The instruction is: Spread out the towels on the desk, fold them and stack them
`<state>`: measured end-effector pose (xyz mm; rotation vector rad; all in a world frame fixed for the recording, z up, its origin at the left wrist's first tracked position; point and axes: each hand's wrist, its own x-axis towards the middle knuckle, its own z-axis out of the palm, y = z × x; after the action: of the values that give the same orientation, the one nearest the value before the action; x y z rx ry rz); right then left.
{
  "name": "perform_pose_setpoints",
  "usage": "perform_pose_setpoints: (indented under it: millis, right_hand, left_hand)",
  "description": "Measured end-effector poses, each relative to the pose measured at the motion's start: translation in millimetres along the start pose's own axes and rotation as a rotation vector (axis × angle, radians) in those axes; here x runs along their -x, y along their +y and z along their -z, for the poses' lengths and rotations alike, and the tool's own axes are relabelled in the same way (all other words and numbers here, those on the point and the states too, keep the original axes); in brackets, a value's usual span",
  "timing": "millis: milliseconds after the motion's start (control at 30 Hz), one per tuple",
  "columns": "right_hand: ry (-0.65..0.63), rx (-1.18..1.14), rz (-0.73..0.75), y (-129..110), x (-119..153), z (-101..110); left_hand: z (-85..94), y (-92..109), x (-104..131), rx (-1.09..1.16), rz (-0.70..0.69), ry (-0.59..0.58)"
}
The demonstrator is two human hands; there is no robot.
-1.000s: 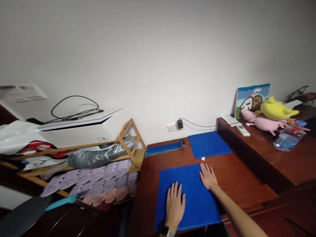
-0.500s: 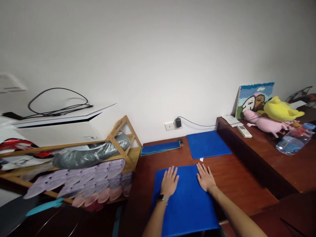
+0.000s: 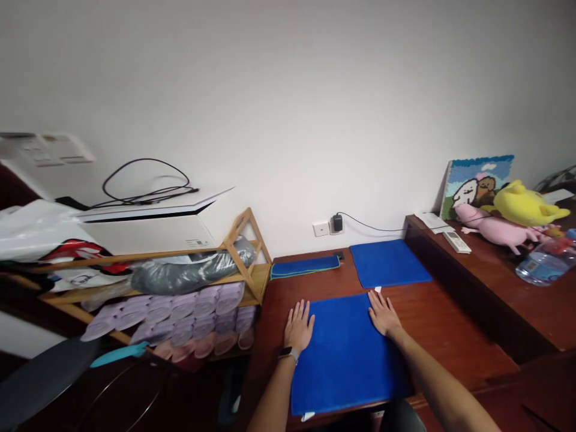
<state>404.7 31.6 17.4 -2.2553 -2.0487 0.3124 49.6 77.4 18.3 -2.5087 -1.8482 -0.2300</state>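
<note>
A blue cloth (image 3: 346, 354) lies spread flat on the reddish-brown wooden table, a small white tag at its near left corner. My left hand (image 3: 299, 327) rests flat on the cloth's far left corner, fingers stretched out; a watch is on that wrist. Over at the far right corner, my right hand (image 3: 384, 313) lies flat with its fingers spread, touching the cloth's edge. Beyond it sits a second blue cloth (image 3: 389, 263), smaller in view, its white tag close to my right fingertips. A folded blue cloth with green edging (image 3: 306, 266) lies by the wall.
On the left, a wooden rack (image 3: 252, 276) holds purple and pink slippers (image 3: 193, 309) and a white box (image 3: 157, 234) with a black cable. A charger (image 3: 337, 222) is plugged into the wall. Right, a raised surface carries a remote (image 3: 457, 242), plush toys (image 3: 495, 227) and a bottle (image 3: 542, 264).
My left hand has slid left to the cloth's far left corner. My right hand stays at the far right corner. The cloth's near edge and tag now show as the view shifts left.
</note>
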Motion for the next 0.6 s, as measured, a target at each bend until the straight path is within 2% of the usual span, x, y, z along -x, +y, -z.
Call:
perform_pose_setpoints:
  millis: [100,200,267,367,467,533,600]
  right_hand:
    - [-0.077,-0.040,-0.025,-2.0,-0.6,2.4]
    - [-0.015,-0.066,-0.018,-5.2,3.7,-1.2]
    - [0.034,-0.065,-0.016,-6.8,7.7,-5.5]
    - [0.053,-0.057,-0.008,-6.5,11.4,-10.0]
    - [0.051,-0.049,0.018,-4.4,11.7,-10.1]
    - [0.055,-0.053,0.030,-3.7,11.3,-8.9]
    - [0.067,-0.066,0.022,-4.3,11.3,-7.3]
  left_hand:
    - [7.0,0.8,1.1,-0.017,-0.020,0.023]
    - [10.9,22.9,0.0,0.001,-0.088,0.090]
    - [9.5,57.2,-2.6,0.042,-0.172,0.125]
    - [0.3,129.6,-8.9,0.126,-0.295,0.110]
    - [-12.8,193.9,-15.2,0.193,-0.304,0.039]
    - [-19.5,211.9,-17.0,0.210,-0.287,0.000]
    - [-22.6,201.8,-15.7,0.208,-0.279,-0.022]
